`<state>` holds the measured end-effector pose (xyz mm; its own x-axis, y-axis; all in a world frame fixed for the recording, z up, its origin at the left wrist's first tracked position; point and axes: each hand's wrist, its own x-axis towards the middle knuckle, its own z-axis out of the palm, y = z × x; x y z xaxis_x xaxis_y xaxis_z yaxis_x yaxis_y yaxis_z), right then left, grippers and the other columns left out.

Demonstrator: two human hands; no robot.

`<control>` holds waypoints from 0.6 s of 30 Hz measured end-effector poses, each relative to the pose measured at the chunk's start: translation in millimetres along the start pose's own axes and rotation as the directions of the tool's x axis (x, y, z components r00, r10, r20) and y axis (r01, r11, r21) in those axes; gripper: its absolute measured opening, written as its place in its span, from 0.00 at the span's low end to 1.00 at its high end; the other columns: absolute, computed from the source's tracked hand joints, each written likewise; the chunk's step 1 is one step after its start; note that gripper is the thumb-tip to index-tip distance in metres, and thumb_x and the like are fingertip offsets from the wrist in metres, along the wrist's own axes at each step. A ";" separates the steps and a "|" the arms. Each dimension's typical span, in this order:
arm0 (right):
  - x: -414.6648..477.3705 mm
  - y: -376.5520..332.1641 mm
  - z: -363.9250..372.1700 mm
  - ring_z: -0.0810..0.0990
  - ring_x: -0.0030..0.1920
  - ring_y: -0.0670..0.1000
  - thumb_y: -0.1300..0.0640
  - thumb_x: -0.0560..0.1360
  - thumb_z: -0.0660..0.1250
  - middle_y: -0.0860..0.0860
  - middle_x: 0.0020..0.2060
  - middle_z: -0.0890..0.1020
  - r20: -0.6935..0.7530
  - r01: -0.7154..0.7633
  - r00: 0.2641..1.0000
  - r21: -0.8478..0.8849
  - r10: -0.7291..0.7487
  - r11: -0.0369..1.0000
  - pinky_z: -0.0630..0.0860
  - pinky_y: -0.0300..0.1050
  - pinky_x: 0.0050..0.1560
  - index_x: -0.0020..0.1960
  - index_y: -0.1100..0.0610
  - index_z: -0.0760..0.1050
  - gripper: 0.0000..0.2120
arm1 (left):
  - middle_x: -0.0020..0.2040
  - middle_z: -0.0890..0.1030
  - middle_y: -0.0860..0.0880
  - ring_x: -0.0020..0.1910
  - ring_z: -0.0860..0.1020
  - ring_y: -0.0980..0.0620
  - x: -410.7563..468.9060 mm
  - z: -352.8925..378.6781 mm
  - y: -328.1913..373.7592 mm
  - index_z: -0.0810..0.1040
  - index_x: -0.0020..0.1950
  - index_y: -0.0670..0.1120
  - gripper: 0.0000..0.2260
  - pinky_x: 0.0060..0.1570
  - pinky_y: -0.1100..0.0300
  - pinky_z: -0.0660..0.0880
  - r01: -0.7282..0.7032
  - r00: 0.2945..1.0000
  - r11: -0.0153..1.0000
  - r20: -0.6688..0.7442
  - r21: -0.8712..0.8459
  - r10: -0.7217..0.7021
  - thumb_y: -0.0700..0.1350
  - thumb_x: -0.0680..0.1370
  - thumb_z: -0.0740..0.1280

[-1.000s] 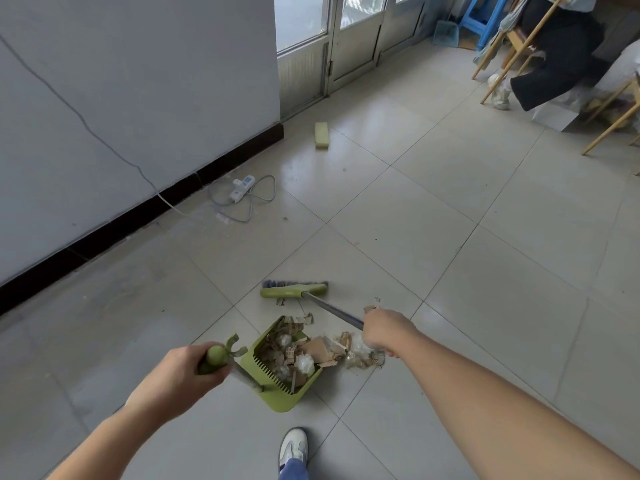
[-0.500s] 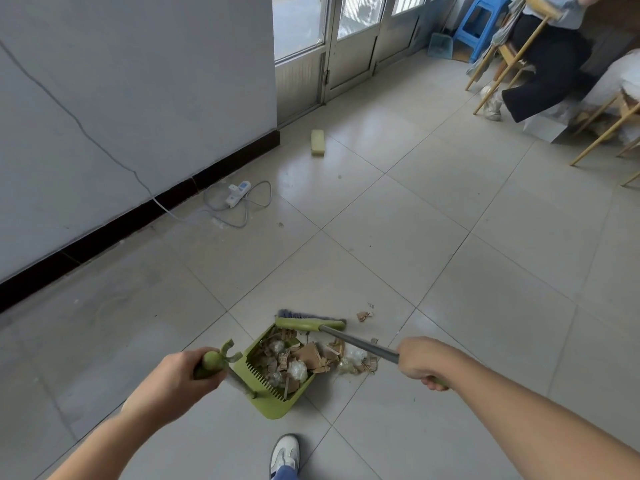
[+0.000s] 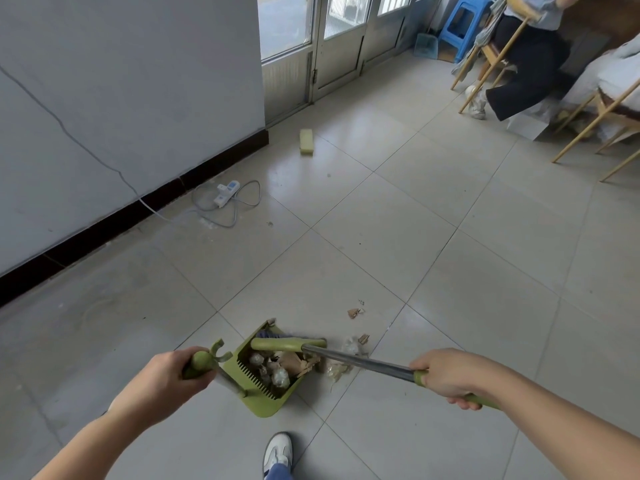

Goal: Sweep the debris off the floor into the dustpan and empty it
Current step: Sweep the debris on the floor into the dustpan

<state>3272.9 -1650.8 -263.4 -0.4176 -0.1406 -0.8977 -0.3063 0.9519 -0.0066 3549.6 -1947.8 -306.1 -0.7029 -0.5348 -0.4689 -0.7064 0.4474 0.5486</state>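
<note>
- my left hand (image 3: 162,379), low on the left, is curled tight round the green knob of the dustpan handle (image 3: 202,363)
- the dustpan (image 3: 266,407) sits on the floor just ahead of my shoe (image 3: 278,448), its open mouth pointing away from me and to the right, with debris (image 3: 277,370) heaped inside
- the broom head (image 3: 287,344) lies across that mouth
- loose scraps (image 3: 351,348) lie on the tile just beside the mouth
- the broom shaft (image 3: 363,363) runs long from the head, down and right to my grip
- my right hand (image 3: 450,374) is clenched round the broom's green grip
</note>
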 end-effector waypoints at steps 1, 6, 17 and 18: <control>-2.7 2.4 -4.3 0.66 0.26 0.50 0.57 0.80 0.50 0.54 0.34 0.71 -0.004 0.002 1.000 0.006 -0.002 1.000 0.63 0.36 0.26 0.65 0.46 0.72 0.19 | 0.30 0.78 0.51 0.26 0.69 0.57 -0.3 0.3 0.3 0.80 0.41 0.54 0.02 0.28 0.64 0.66 0.000 1.000 1.000 0.000 -0.002 0.000 0.50 0.73 0.71; 1.9 3.4 -21.1 0.67 0.24 0.50 0.55 0.80 0.50 0.54 0.33 0.71 -0.034 -0.011 0.999 0.055 0.013 0.998 0.64 0.35 0.23 0.67 0.46 0.70 0.19 | 0.34 0.80 0.50 0.27 0.69 0.57 -1.0 0.6 -1.4 0.80 0.42 0.53 0.02 0.29 0.63 0.67 -0.001 1.000 1.000 -0.012 -0.013 0.001 0.50 0.73 0.71; 37.3 -73.0 18.1 0.80 0.48 0.54 0.63 0.76 0.58 0.52 0.52 0.77 -0.240 -0.020 0.969 -0.333 -0.064 0.943 0.74 0.42 0.41 0.68 0.56 0.71 0.21 | 0.28 0.76 0.55 0.25 0.68 0.56 -0.4 -0.2 1.9 0.80 0.42 0.56 0.01 0.26 0.66 0.65 0.022 1.000 1.000 0.004 -0.014 -0.022 0.51 0.73 0.70; 37.1 -74.7 20.3 0.80 0.53 0.55 0.63 0.76 0.59 0.53 0.57 0.77 -0.236 -0.028 0.970 -0.366 -0.064 0.930 0.74 0.43 0.44 0.69 0.56 0.70 0.22 | 0.28 0.76 0.54 0.25 0.68 0.56 0.1 -0.6 2.3 0.80 0.41 0.56 0.01 0.27 0.65 0.65 0.022 1.000 1.000 0.004 -0.011 -0.022 0.50 0.73 0.70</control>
<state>3297.6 -1721.6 -305.2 -0.5872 -0.2613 -0.7661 -0.5863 0.7899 0.1800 3548.0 -1947.3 -304.6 -0.6877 -0.5415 -0.4836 -0.7206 0.4277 0.5457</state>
